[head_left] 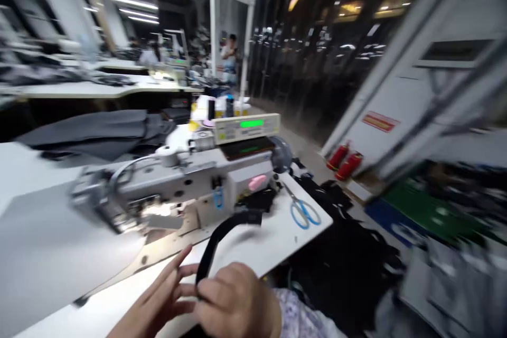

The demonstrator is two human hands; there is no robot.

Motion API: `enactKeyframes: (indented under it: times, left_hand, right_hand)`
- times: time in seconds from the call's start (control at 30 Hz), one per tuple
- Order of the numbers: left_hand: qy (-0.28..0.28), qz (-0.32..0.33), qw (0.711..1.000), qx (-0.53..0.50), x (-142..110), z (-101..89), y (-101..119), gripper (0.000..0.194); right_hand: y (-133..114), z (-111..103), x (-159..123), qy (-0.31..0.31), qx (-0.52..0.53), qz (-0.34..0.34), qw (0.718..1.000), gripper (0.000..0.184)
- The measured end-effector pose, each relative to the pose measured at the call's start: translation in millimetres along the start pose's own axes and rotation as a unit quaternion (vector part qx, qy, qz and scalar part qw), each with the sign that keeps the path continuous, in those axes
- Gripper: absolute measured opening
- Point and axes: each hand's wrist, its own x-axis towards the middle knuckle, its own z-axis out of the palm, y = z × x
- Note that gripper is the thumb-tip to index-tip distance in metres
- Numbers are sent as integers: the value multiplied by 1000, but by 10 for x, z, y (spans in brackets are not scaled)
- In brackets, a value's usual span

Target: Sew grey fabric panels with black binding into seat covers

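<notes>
We have the sewing machine [198,174] before us, and on our side of it both our hands are at a black strip [209,248]. Our right hand [237,298] pinches the strip's lower end between thumb and bent fingers. Our left hand [162,290] is beside it, its fingers stretched out and slightly spread, the tips close to the strip; we cannot tell whether they touch it. From our right hand the strip curves up to the machine's near side, its far end above the white table [273,253]. Right of the machine we see scissors [303,211] with blue handles. A panel [247,128] with a lit green display tops the machine, and dark grey cloth [91,129] is piled behind it. Well right of the machine stand two red extinguishers [344,161].
</notes>
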Motion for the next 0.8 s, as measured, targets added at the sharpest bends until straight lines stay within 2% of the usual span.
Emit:
enactKeyframes:
  times: [0.07,0.1,0.17,0.23,0.37,0.47,0.6,0.7,0.77,0.8]
  left_hand:
    - [25,-2,998,-66,-81,-127,135,82]
    - [38,2,995,-90,-132,-228,175,82]
    - [50,5,988,-146,-249,-460,179,78]
    - [43,-11,977,-209,-362,-678,103,72]
    - [37,-30,965,-260,-511,-983,-33,67]
    - [79,25,969,-231,-547,-1135,-9,63]
    - [175,112,949,-236,-537,-1343,113,49]
    - [238,157,923,-259,-618,-1614,297,45]
    - [313,197,903,-218,-738,-1864,504,44]
    - [372,220,886,-169,-794,-1995,628,44]
  right_hand:
    - [-257,461,267,-47,118,-84,988,26]
    - [-380,675,352,-63,162,-103,979,26]
    - [-597,1024,464,-84,222,-106,966,24]
    - [-757,1244,546,-96,255,-100,957,20]
    - [-919,1413,667,-130,281,-97,946,18]
    - [-982,1470,665,-151,285,-118,939,14]
    - [-1064,1590,558,-156,295,-163,929,27]
    - [-1082,1702,508,-146,297,-186,925,16]
    - [-1044,1788,548,-128,282,-161,937,18]
    - [-1012,1843,600,-129,270,-121,947,25]
